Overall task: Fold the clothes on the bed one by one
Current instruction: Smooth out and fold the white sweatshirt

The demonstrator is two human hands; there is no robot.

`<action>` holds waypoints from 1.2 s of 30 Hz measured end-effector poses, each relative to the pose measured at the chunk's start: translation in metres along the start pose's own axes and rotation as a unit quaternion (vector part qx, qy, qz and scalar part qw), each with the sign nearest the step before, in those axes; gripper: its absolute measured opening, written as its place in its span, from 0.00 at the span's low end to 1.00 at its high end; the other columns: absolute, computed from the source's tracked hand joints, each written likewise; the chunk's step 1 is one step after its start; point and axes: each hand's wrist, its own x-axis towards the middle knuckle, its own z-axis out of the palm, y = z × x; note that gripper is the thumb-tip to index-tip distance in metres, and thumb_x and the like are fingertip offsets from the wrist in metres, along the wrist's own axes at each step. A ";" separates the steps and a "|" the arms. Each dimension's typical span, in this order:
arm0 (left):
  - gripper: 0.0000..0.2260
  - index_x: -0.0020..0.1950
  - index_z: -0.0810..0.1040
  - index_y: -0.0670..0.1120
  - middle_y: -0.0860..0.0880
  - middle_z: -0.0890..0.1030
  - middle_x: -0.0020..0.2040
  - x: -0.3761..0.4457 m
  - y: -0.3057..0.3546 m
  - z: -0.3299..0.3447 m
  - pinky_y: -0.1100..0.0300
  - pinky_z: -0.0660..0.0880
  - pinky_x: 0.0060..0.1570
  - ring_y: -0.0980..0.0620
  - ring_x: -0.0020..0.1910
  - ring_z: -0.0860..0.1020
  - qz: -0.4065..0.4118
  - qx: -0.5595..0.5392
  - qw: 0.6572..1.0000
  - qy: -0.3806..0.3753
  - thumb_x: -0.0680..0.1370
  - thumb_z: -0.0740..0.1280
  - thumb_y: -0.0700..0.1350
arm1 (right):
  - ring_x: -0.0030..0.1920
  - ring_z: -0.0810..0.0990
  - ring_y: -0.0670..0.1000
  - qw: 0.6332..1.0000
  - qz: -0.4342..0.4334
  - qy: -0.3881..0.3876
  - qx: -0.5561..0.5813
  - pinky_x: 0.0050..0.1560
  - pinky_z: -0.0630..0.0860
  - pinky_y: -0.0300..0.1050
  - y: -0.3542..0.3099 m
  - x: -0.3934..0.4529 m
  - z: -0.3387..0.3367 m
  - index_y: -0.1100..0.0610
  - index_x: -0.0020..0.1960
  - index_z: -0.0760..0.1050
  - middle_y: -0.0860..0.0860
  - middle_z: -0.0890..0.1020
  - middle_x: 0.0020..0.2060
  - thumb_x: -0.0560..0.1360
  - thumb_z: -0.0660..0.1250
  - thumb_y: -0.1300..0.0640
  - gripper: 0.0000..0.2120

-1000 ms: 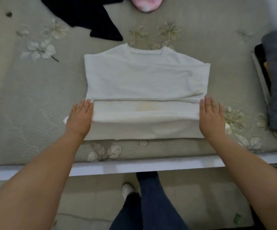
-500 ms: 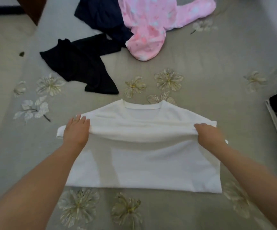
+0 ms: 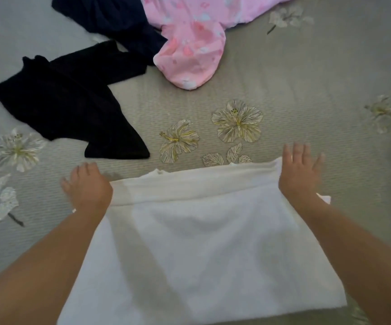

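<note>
Soft white shirt (image 3: 201,242) lies folded into a rectangle on the ribbed, flower-printed bed (image 3: 307,90). Left hand (image 3: 88,186) loosely curled at its corner, gripping nothing; right hand (image 3: 298,174) flat, fingers spread on it.

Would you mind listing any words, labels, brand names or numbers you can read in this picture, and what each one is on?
None: no readable text shows in this view.
White shirt: plain, no print or tag visible.
Black garment, navy garment: no lettering seen.
Pink garment: only a pattern of pale shapes, no words.
Bedspread: flower designs only.
</note>
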 end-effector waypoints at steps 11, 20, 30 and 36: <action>0.32 0.60 0.76 0.40 0.36 0.76 0.61 -0.105 0.047 0.082 0.45 0.55 0.61 0.33 0.60 0.73 0.380 -0.017 0.921 -0.086 0.80 0.40 0.58 | 0.70 0.63 0.60 0.982 -0.148 -0.013 0.113 0.68 0.55 0.62 -0.015 -0.049 0.064 0.54 0.68 0.68 0.56 0.65 0.70 0.71 0.42 0.42 0.32; 0.34 0.60 0.76 0.37 0.32 0.74 0.61 -0.115 0.062 0.076 0.27 0.62 0.52 0.29 0.59 0.72 0.367 0.046 0.913 -0.173 0.79 0.40 0.59 | 0.62 0.69 0.64 0.940 0.178 0.059 0.283 0.61 0.56 0.55 0.030 -0.075 0.096 0.64 0.69 0.63 0.65 0.72 0.62 0.76 0.63 0.53 0.26; 0.33 0.67 0.70 0.42 0.35 0.69 0.67 -0.143 0.157 0.060 0.34 0.63 0.60 0.33 0.66 0.67 0.482 0.095 0.852 -0.182 0.77 0.40 0.61 | 0.50 0.76 0.63 0.912 0.214 0.046 0.347 0.47 0.69 0.53 0.071 -0.077 0.100 0.66 0.59 0.72 0.63 0.75 0.54 0.79 0.56 0.60 0.13; 0.35 0.70 0.67 0.43 0.36 0.60 0.72 -0.144 0.191 0.057 0.39 0.54 0.67 0.37 0.72 0.56 0.488 0.077 0.853 -0.168 0.71 0.41 0.59 | 0.54 0.75 0.60 0.857 0.235 -0.015 0.458 0.51 0.70 0.51 0.084 -0.107 0.108 0.61 0.64 0.66 0.60 0.76 0.56 0.77 0.59 0.50 0.20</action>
